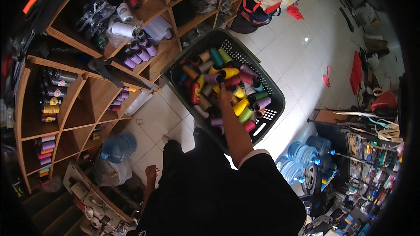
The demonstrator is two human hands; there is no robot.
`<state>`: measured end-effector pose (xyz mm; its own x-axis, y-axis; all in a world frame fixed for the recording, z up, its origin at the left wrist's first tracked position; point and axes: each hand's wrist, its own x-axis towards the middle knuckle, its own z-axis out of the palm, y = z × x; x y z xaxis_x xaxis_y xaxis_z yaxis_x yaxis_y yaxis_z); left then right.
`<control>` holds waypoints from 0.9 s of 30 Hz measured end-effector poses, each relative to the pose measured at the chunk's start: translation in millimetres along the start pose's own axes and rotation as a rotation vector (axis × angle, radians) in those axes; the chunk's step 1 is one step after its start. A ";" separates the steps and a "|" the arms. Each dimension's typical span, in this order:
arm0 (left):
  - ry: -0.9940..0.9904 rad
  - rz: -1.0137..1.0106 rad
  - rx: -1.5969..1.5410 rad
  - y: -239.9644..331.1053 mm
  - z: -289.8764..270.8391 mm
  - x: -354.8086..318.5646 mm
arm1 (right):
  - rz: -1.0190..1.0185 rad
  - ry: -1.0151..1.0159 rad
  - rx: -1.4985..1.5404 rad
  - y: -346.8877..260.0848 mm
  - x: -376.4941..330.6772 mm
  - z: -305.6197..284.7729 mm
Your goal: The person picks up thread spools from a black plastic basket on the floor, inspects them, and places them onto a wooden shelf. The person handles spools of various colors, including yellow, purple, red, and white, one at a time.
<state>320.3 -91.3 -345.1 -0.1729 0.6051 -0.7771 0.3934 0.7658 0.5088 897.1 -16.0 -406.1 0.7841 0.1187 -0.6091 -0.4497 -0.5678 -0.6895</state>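
Observation:
A dark green plastic basket with perforated sides holds many cones of sewing thread in purple, yellow, red, green, teal and brown. My right hand reaches down into it, with its fingertips among the cones. A purple thread cone and a yellow thread cone lie right by those fingers. The fingers are partly hidden, so their grip does not show clearly. Low beside my left leg hangs my left hand, its fingers curled closed. A small red and white bit shows at it, too small to name.
Wooden cubby shelves with thread cones stand on the left. Below them is a blue water jug, near a sewing machine. Several more water jugs stand at right, by a crowded rack. Bags lie beyond the basket.

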 end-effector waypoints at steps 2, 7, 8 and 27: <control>-0.029 0.055 -0.063 -17.3 -5.1 1.4 | 0.085 0.054 0.186 15.5 25.7 10.8; -0.016 -0.047 0.044 -2.9 8.0 -21.8 | -0.041 0.291 0.226 12.6 -12.6 13.3; -0.041 -0.047 0.050 -6.2 10.0 -14.7 | -0.068 0.343 0.182 16.8 -20.0 5.6; -0.038 -0.005 -0.080 45.8 17.4 -17.6 | -0.770 0.572 -0.289 -78.8 -76.7 -110.5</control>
<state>357.0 -70.6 -314.5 -0.1398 0.5940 -0.7922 0.3186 0.7845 0.5320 919.6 -70.4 -261.8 0.9398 0.1707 0.2960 0.3290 -0.6864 -0.6486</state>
